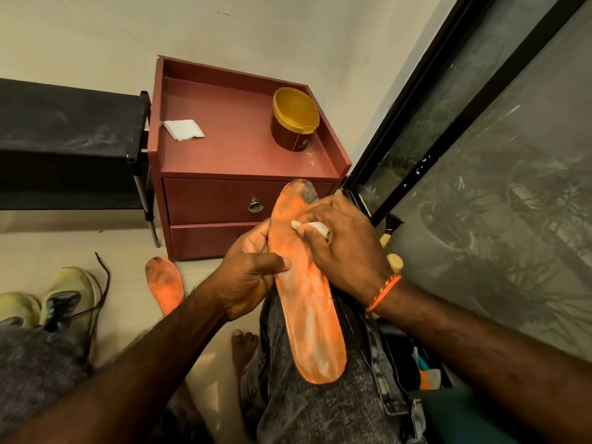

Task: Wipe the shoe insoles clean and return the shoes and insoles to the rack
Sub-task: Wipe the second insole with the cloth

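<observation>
An orange insole [307,302] with white smears lies lengthwise on my right thigh, toe end pointing away. My left hand [250,270] grips its left edge near the middle. My right hand [342,245] presses a small white wipe [315,226] against its upper part. A second orange insole [165,288] lies on the floor to the left. Two pale yellow-green shoes [64,299] with dark laces stand at the lower left. The black shoe rack [67,145] is at the far left against the wall.
A red bedside cabinet [237,187] stands ahead, with a folded white tissue [183,129] and a yellow-lidded tub [294,120] on top. A dark-framed glass door [480,155] fills the right side. A brush with a wooden handle [392,248] leans beside my right hand.
</observation>
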